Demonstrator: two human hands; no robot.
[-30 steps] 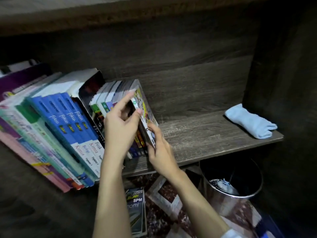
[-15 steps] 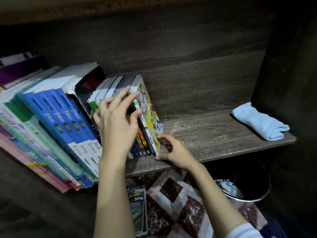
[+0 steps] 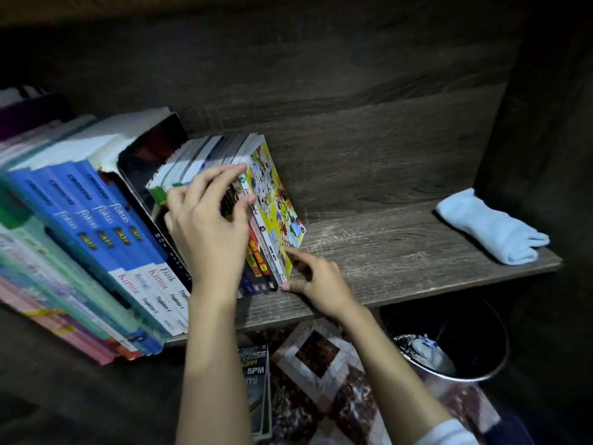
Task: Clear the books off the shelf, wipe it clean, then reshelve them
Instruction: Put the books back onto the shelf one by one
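- Down below the shelf, a round metal bin [image 3: 449,364] stands on the floor. It is dark inside, with a white wad [image 3: 428,350] of crumpled stuff lying in it. What that stuff is, I cannot tell.
- Up on the shelf [image 3: 401,261], a wood-grain board, the books lean left in 1 long slanted row across its left half.
- Far left sit the pink and teal books [image 3: 48,300], blurred. Next come the blue books [image 3: 106,226] with "fokus" on their spines.
- After those, a black-covered book [image 3: 154,149] rises taller than the little ones on its right.
- And here is the action: the small books [image 3: 205,159] at the row's right end. A yellow-covered book [image 3: 276,200] closes them off, cartoon cover facing along the shelf.
- The left grip [image 3: 208,226] is curled over the tops of the small books, fingers across their upper edges and thumb pressed to a spine.
- The right grip [image 3: 321,284] is low down with its fingers curled. Its index tip is on the bottom edge of the yellow cover and its thumb tip at the foot of the spine, pinching that corner.
- A folded light-blue cloth [image 3: 487,232] lies at the shelf's far right, close by the side wall [image 3: 545,123] and well apart from the books.
- Behind it all runs a dark wood back panel [image 3: 353,123].
- Under the shelf there is a patterned tile floor [image 3: 321,380].
- 1 floor book [image 3: 256,380] lies flat there, between the 2 forearms, with "SPM" readable on its cover.
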